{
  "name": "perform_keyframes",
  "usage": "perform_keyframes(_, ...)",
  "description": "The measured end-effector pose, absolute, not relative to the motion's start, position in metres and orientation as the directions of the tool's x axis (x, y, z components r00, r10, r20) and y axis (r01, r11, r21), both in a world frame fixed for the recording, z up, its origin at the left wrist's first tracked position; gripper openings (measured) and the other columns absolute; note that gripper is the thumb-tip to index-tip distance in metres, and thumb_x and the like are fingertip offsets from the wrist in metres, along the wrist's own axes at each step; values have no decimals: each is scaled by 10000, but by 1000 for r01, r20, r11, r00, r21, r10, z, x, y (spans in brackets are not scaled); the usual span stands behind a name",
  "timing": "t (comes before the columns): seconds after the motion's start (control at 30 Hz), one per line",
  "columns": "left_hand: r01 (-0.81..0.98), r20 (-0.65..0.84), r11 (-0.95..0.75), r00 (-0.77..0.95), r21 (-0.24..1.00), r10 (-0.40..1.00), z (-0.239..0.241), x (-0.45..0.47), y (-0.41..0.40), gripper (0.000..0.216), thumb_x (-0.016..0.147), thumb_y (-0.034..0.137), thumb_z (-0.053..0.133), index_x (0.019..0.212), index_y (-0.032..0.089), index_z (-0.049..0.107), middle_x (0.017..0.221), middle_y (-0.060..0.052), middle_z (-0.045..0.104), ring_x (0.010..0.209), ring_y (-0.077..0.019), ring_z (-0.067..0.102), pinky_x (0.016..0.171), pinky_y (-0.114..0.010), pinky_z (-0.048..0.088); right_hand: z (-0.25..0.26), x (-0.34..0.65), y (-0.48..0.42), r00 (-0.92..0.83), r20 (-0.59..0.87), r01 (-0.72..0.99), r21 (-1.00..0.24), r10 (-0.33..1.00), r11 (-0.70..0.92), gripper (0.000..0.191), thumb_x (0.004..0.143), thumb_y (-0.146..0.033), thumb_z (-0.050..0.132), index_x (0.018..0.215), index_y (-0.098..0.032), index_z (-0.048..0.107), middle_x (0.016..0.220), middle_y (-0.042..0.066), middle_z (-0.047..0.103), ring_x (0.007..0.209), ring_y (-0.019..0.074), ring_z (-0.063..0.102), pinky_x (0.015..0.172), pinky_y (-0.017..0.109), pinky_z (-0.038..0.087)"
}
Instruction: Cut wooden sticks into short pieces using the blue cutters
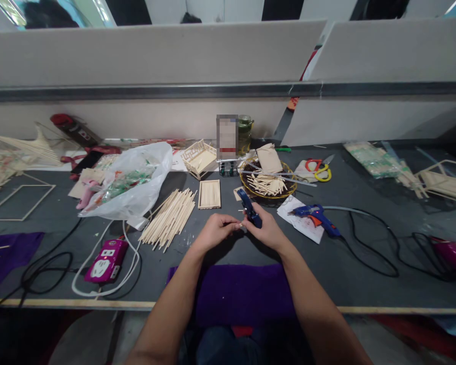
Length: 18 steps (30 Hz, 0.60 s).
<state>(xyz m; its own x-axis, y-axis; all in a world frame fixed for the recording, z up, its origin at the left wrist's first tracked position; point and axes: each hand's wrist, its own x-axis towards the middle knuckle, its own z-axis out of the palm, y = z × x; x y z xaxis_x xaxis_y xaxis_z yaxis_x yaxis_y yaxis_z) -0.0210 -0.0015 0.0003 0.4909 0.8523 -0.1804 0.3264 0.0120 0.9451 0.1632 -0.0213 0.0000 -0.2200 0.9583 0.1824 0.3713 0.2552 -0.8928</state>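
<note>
My right hand (264, 226) is closed around a dark blue pliers-like tool (250, 207), which sticks up and away from me past the thumb. My left hand (218, 230) is closed in a pinch, its fingertips meeting the right hand's fingers. A tiny pale piece (240, 225) shows between the fingertips, too small to make out. Just beyond the hands lies a small panel of wooden sticks (210, 194). Loose wooden sticks (171, 215) are piled to the left. A purple cloth (243, 294) lies below my wrists.
A wicker basket (291, 191) with short sticks stands beyond my right hand. Farther right are a blue glue gun (315, 217) on paper and scissors (321, 170). A plastic bag (137, 177) and a magenta power socket (106, 261) with cables lie left. A low wall (155, 119) borders the back.
</note>
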Motion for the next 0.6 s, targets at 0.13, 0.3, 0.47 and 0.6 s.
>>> perform_keyframes(0.13, 283, -217, 66, 545, 957, 810, -1, -22, -3, 323, 774, 422, 600, 753, 113, 691, 576, -9, 577, 500, -95, 478, 462, -201, 346, 2, 164, -22, -261, 192, 383, -879, 946, 284, 168, 795, -289, 553, 931, -195, 525, 818, 4, 607, 737, 148, 569, 706, 267, 442)
perform_keyframes(0.3, 194, -222, 132, 574, 972, 788, -1, -20, -4, 320, 722, 430, 663, 653, 118, 653, 529, -1, 552, 479, -90, 480, 461, -199, 362, 2, 164, -23, -285, 197, 385, -873, 938, 300, 169, 804, -290, 557, 940, -198, 520, 823, 2, 603, 755, 152, 572, 720, 270, 442)
perform_keyframes(0.47, 61, -211, 203, 376, 977, 902, -2, -19, 1, 347, 664, 457, 717, 687, 113, 675, 555, -7, 589, 467, -87, 495, 479, -214, 407, 3, 167, -22, -213, 199, 422, -865, 957, 273, 207, 816, -297, 552, 995, -205, 505, 796, -8, 587, 707, 146, 563, 692, 263, 450)
perform_keyframes(0.6, -61, -121, 135, 190, 989, 974, 1, -23, 4, 358, 642, 464, 734, 724, 120, 685, 588, -6, 600, 490, -92, 510, 492, -224, 435, 0, 169, -20, -189, 263, 593, -737, 946, 324, 309, 761, -192, 519, 1070, -189, 493, 912, 51, 613, 807, 192, 591, 765, 314, 466)
